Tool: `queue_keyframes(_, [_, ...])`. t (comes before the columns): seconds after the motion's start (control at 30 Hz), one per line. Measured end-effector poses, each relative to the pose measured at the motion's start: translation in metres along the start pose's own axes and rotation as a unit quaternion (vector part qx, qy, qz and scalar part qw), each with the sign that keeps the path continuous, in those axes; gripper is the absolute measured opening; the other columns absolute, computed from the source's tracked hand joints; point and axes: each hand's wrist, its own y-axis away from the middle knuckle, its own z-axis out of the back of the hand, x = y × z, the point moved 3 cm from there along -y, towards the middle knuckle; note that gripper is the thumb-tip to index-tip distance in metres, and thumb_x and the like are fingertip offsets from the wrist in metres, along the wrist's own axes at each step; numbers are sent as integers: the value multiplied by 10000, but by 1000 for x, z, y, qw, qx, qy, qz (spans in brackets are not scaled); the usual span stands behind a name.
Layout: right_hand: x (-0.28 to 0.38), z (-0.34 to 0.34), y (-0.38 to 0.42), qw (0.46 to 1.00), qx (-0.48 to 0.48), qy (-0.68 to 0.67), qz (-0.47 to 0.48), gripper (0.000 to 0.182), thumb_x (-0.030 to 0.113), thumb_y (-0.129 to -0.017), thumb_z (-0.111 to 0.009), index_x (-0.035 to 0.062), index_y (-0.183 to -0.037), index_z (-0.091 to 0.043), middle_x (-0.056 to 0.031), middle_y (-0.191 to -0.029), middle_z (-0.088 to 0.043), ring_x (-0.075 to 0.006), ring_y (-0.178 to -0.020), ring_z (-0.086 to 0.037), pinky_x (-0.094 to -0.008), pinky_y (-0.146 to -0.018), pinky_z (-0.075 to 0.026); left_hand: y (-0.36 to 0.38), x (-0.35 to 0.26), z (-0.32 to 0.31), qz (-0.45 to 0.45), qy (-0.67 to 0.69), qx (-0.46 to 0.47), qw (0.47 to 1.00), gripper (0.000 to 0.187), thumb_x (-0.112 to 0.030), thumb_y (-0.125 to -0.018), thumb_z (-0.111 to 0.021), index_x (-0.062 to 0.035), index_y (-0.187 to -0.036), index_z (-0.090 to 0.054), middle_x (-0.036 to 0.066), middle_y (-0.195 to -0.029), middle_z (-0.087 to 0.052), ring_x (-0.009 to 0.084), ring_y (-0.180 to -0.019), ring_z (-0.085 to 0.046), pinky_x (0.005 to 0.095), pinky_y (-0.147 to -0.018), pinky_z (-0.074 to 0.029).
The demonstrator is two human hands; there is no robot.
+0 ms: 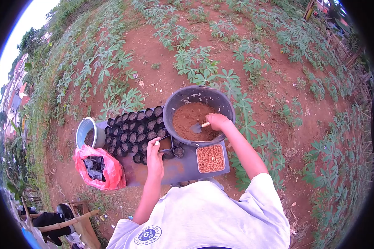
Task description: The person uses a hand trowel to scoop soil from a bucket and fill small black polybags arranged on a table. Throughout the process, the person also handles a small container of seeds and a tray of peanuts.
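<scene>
My right hand (217, 121) is closed round the light handle of a small hand trowel (196, 128). The trowel's grey blade rests in the reddish-brown soil (187, 114) inside a large dark bucket (171, 132). My left hand (155, 157) grips the side of a black planting bag (166, 144) with reddish soil in it, just left of the bucket. Some of its fingers are hidden behind the bag. Several more black planting bags (131, 126) filled with darker soil stand in rows beyond that hand.
A clear tub of tan seeds or kernels (210, 159) sits at the table's (174, 168) right end. On the left are a light-blue bucket (99, 135) with dark soil and a pink plastic bag (112, 174) holding black plastic. Leafy plants (191, 62) grow around the table.
</scene>
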Motion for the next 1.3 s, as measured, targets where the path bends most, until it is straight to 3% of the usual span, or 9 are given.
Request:
queue_keyframes(0.37, [-2,1,20,992,18,-70,-100,240,4,-812,-582,62,-1043,-613,-164,-1101,-660,-342,-1076,-642,-448,-880,-514,0,-9,80,2,42,-43,998,216,-217,-1032,-508,-91,-1191,-581,0,-1072,-575,93,-950,-547,283,-848,-427])
queue_keyframes(0.6, [0,-1,28,988,-34,-93,-120,257,-30,-799,-572,67,-1034,-609,-163,-1059,-661,-360,-1045,-640,-448,-860,-508,-9,-17,90,4,70,-2,998,219,-204,-1031,-500,-78,-1195,-571,14,-1089,-576,99,-964,-549,295,-860,-439])
queue_keyframes(0.73, [19,10,37,985,-7,-90,-150,260,-10,-836,-541,69,-1078,-596,-161,-1143,-643,-340,-1100,-630,-442,-911,-502,-13,-13,82,20,69,21,997,229,-198,-1030,-495,-63,-1204,-560,24,-1095,-579,109,-969,-555,308,-877,-449])
queue_keyframes(1.03, [23,28,62,982,-68,-135,-110,285,-48,-839,-522,63,-1091,-594,-175,-1108,-631,-364,-1086,-610,-449,-903,-487,-18,-4,62,29,74,36,996,235,-197,-1031,-483,-58,-1204,-557,49,-1113,-585,137,-1007,-572,337,-902,-457])
queue_keyframes(1.2, [53,72,94,967,-171,-183,-50,285,-76,-843,-505,34,-1091,-593,-163,-1080,-606,-369,-1053,-603,-450,-884,-476,-23,-7,39,30,79,60,995,236,-207,-1031,-487,-67,-1206,-563,38,-1118,-596,132,-1005,-575,333,-909,-451])
queue_keyframes(1.3, [74,99,113,963,-178,-199,-30,305,-75,-850,-510,19,-1126,-599,-160,-1046,-591,-370,-1023,-597,-450,-867,-473,-30,-5,25,34,65,57,996,231,-210,-1035,-486,-68,-1200,-563,31,-1102,-597,125,-993,-580,319,-900,-451])
